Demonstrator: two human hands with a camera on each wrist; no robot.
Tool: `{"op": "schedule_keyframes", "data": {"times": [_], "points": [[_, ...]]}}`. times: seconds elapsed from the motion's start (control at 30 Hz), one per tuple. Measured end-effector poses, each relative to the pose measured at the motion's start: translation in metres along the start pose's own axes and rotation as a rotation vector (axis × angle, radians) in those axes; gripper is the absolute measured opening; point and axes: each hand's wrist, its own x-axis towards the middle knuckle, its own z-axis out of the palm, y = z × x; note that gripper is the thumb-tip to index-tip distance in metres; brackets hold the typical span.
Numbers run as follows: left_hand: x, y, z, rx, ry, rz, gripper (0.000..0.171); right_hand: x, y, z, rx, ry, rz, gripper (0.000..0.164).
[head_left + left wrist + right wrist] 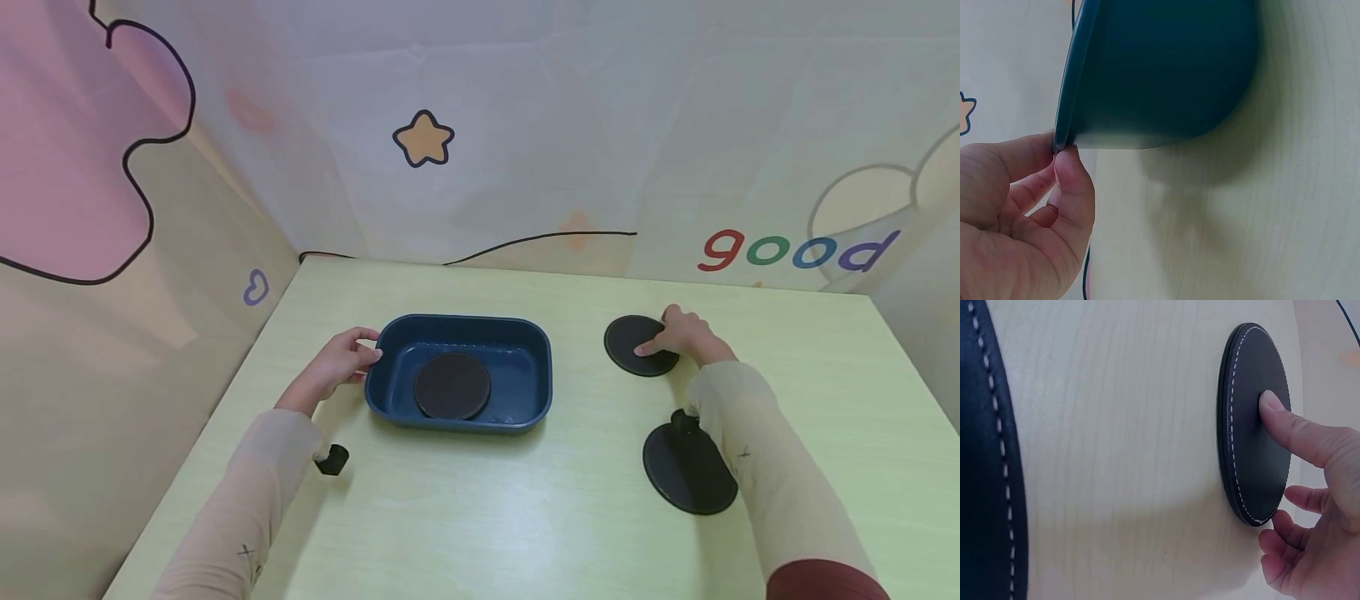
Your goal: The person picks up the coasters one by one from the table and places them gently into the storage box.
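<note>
Along the table's (pixel 465 517) back edge rises printed sheeting (pixel 525 125). Left hand (pixel 343 360) pinches a blue tray (pixel 521 387), right hand (pixel 686 335) a stitched black disc (pixel 628 340).

Deep-blue tray (pixel 459 426), white-stitched black disc (pixel 1254 453), pale wood-grained table (pixel 480 517); black-outlined orange star (pixel 423 140)

You're at a pale table (pixel 480 517) in a corner with creased, picture-covered walls (pixel 525 100): a star (pixel 423 139), a heart (pixel 250 295), "good" (pixel 798 252). What kind of room isn't clear.

smooth glossy plastic-looking tray (pixel 525 379), white-stitched leather-like disc (pixel 1246 444), wood-grained tabletop (pixel 465 517), creased cloth-like backdrop (pixel 525 150)
</note>
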Motion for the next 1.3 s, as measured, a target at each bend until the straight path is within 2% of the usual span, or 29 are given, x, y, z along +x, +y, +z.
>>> {"op": "schedule_keyframes", "data": {"times": [0.3,0.63,0.93,1.17,1.3], "points": [[0.0000,0.0001,0.0002,0.004,0.000,0.005,0.042,-0.0019,-0.0002,0.0011,0.044,0.006,0.004,0.084],[-0.0001,0.0001,-0.0002,0.007,0.002,-0.004,0.042,0.0000,-0.0061,0.0026,0.069,0.008,-0.002,0.076],[-0.0004,0.0013,-0.0003,0.010,0.003,-0.011,0.041,0.0007,-0.0046,0.0042,0.032,-0.047,-0.026,0.074],[0.0007,-0.0010,0.0000,-0.018,-0.009,0.024,0.040,0.0025,-0.0027,0.0050,0.073,-0.070,0.014,0.070],[0.0006,-0.0011,0.0000,-0.014,-0.004,0.025,0.040,0.0040,-0.0015,0.0055,0.077,-0.090,0.025,0.074]]}}
